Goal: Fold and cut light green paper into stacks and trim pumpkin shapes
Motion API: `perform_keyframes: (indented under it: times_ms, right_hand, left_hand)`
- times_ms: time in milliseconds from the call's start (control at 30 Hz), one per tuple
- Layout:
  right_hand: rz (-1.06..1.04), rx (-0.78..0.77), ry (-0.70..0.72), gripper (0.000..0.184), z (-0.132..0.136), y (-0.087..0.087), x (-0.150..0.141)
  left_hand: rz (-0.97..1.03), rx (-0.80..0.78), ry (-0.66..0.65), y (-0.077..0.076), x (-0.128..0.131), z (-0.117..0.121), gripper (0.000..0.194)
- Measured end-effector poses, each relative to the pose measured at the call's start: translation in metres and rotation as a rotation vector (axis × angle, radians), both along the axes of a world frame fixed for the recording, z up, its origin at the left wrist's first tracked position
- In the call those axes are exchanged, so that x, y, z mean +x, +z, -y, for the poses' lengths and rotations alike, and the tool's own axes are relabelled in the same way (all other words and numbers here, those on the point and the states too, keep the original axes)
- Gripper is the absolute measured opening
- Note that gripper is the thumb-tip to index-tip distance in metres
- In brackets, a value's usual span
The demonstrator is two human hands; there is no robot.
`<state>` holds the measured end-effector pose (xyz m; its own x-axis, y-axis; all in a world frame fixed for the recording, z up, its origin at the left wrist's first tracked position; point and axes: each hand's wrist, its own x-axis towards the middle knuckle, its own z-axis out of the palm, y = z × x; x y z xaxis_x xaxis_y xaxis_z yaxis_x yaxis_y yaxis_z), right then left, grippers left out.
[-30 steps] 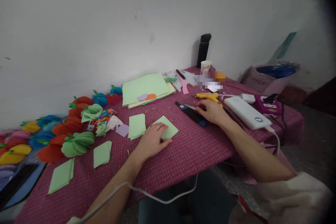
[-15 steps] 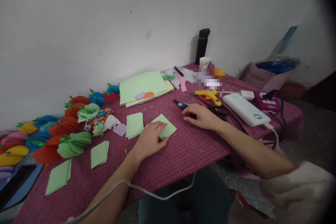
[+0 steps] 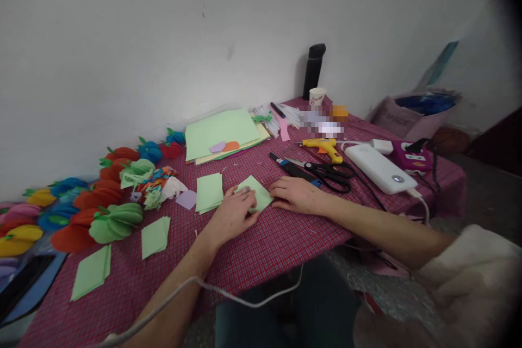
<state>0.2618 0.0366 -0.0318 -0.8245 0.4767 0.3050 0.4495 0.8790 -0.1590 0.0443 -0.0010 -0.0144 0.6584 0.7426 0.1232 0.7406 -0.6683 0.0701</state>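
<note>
My left hand rests on a pale green paper square, fingers lying over its left part with the thumb held apart. From the other side, my right hand lies palm down, its loosely bent fingertips at the square's right corner. Just behind my right hand lie a blue-and-black utility knife and black-handled scissors. Left of the square is a small stack of green paper. Two more green stacks, one in the middle and one nearer me, lie further left.
Colourful paper pumpkins and scraps fill the left. Large paper sheets lie against the wall. To the right are a yellow glue gun, a white power bank and a purple power strip. A white cable crosses in front.
My right hand has moved left from the utility knife and scissors to the paper square's corner, uncovering both tools. My left hand has stayed on the square.
</note>
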Motion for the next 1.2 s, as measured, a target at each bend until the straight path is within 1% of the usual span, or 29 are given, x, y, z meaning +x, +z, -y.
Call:
perform_keyframes:
  times_ms: [133,200,267,367,433,500,667,800,900,1033,1100,1200]
  right_hand:
    - [0.006,0.027,-0.024,0.025,0.003,0.003,-0.003]
    - [-0.013,0.032,-0.08,0.025,0.002,0.009,0.0]
    - [-0.04,0.041,-0.205,0.023,-0.004,0.018,0.008]
    - [-0.082,0.063,-0.472,0.023,-0.019,0.032,0.027]
    - [-0.043,0.043,-0.62,0.024,-0.029,0.037,0.042]
    - [0.059,-0.02,-0.694,0.024,-0.036,0.039,0.054]
    - [0.273,-0.145,-0.714,0.025,-0.039,0.03,0.073]
    - [0.307,-0.208,-0.768,0.031,-0.035,0.025,0.078]
    - [0.271,-0.188,-0.786,0.033,-0.031,0.026,0.075]
    - [0.196,-0.075,-0.802,0.028,-0.025,0.027,0.066]
    - [0.199,-0.038,-0.801,0.028,-0.024,0.026,0.063]
    - [0.248,-0.057,-0.791,0.027,-0.026,0.022,0.062]
  left_hand:
    - [0.006,0.004,0.026,-0.002,0.0,0.001,0.016]
    - [0.025,-0.005,0.051,-0.003,0.001,0.001,0.02]
    - [0.044,-0.009,0.078,-0.004,0.001,0.001,0.027]
    - [0.063,-0.006,0.104,-0.007,0.001,-0.001,0.033]
    - [0.078,-0.009,0.106,-0.01,0.001,-0.002,0.032]
    - [0.099,-0.013,0.114,-0.012,0.001,-0.004,0.03]
    - [0.128,-0.025,0.141,-0.015,0.0,-0.008,0.029]
    - [0.144,-0.03,0.145,-0.015,0.0,-0.008,0.029]
    - [0.156,-0.034,0.162,-0.016,-0.001,-0.008,0.03]
    - [0.163,-0.03,0.183,-0.018,-0.001,-0.01,0.032]
    - [0.166,-0.025,0.184,-0.018,-0.001,-0.01,0.032]
    - [0.178,-0.027,0.188,-0.019,-0.001,-0.011,0.033]
